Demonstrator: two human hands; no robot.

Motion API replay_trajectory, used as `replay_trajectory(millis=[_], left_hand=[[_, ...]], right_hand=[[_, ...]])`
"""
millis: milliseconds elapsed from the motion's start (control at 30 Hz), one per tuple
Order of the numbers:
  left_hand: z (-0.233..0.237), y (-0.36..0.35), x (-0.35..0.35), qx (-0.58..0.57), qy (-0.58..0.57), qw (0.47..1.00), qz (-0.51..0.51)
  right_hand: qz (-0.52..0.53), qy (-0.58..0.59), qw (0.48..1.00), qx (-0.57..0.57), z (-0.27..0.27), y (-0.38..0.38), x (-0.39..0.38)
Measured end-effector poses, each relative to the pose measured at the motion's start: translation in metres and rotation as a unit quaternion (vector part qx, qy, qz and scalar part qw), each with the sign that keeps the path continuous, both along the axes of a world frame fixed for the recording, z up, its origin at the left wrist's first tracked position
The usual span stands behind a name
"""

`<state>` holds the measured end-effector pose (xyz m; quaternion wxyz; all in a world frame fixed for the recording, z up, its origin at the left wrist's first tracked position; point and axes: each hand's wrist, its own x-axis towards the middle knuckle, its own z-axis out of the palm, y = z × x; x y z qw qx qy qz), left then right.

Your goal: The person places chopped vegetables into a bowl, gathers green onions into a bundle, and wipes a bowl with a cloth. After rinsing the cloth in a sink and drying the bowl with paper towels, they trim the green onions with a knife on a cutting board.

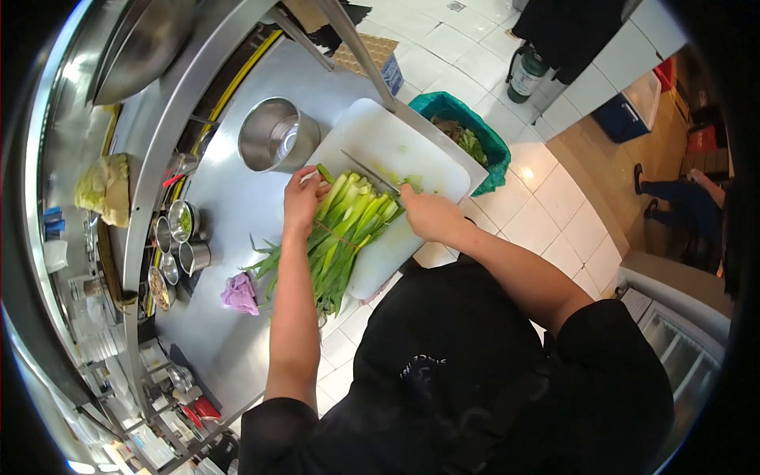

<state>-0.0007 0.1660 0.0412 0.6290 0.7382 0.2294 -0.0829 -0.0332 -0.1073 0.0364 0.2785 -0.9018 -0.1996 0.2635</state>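
Note:
A bundle of green onions (340, 229) lies across a white cutting board (427, 154), with a thin reddish band around it. The pale cut ends point toward the knife (369, 169), and the dark leaves spread onto the steel counter. My right hand (431, 215) is closed around the knife's handle, its blade lying over the board just beyond the stalk ends. At the left edge of the bundle, my left hand (303, 199) has its fingers bent around the end of one green onion stalk. Small green and yellowish scraps are scattered near the blade.
A steel pot (277, 134) stands beside the board. On the counter (229, 190) are a purple cloth (240, 294) and several small metal containers (184, 222). A green-lined bin (495, 150) with leafy scraps sits past the board. Another person (685, 194) is at far right.

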Motion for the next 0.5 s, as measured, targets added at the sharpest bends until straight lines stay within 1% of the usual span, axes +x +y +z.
replay_trajectory(millis=[33,67,133,267,300,333,467,500], left_hand=[[-0.002,0.008,0.005,-0.027,0.003,0.999,-0.018],[-0.006,0.011,0.009,-0.027,0.0,1.0,-0.013],[-0.011,0.015,0.015,-0.034,0.024,0.997,-0.06],[-0.024,0.012,0.022,-0.049,-0.004,0.997,-0.052],[-0.027,0.012,0.024,-0.082,-0.01,0.996,-0.042],[-0.027,0.012,0.026,-0.115,-0.016,0.993,-0.033],[-0.019,0.01,0.025,-0.138,-0.023,0.99,-0.016],[-0.017,0.006,0.022,-0.129,-0.053,0.99,0.003]], right_hand=[[0.005,-0.003,1.0,0.0,0.0,0.0,0.0],[0.004,-0.003,1.0,0.0,-0.002,0.0,0.0],[0.003,-0.007,1.0,-0.001,-0.007,0.001,0.0],[-0.007,-0.027,1.0,0.005,-0.008,0.001,-0.001],[-0.009,-0.025,1.0,0.008,-0.006,0.0,-0.001],[-0.008,-0.027,1.0,0.008,-0.006,0.0,-0.002],[-0.014,-0.033,0.999,0.011,-0.011,0.0,-0.001],[-0.017,-0.03,0.999,0.007,-0.011,0.001,-0.001]])
